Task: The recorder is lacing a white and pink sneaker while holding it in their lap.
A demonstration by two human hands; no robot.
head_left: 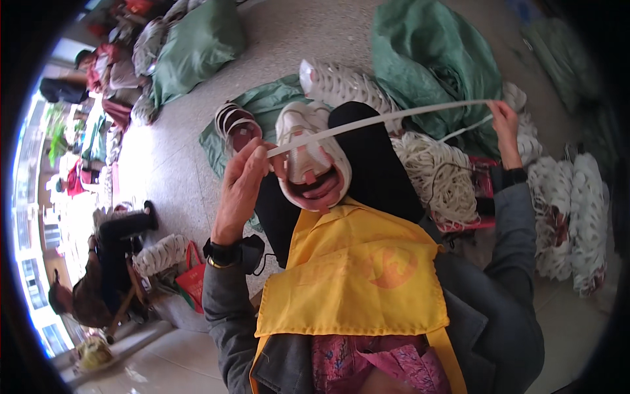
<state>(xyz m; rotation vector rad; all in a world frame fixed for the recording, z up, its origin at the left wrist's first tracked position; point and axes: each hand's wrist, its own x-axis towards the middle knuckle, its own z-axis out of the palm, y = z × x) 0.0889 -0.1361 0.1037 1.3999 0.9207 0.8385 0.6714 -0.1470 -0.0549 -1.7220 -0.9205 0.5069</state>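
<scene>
Lace (367, 123) runs between left hand (241, 184) and right hand (506, 128), both pinched closed.

White lace (367, 123) spans left fingers (256, 159) to right fingers (501, 114), across white shoe (303, 161).

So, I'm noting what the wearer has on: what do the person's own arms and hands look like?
Both forearms have long dark grey sleeves. The left hand and right hand are without gloves. A black band circles the left wrist, with a thin gold-coloured edge; the right wrist also has something black around it.
</scene>
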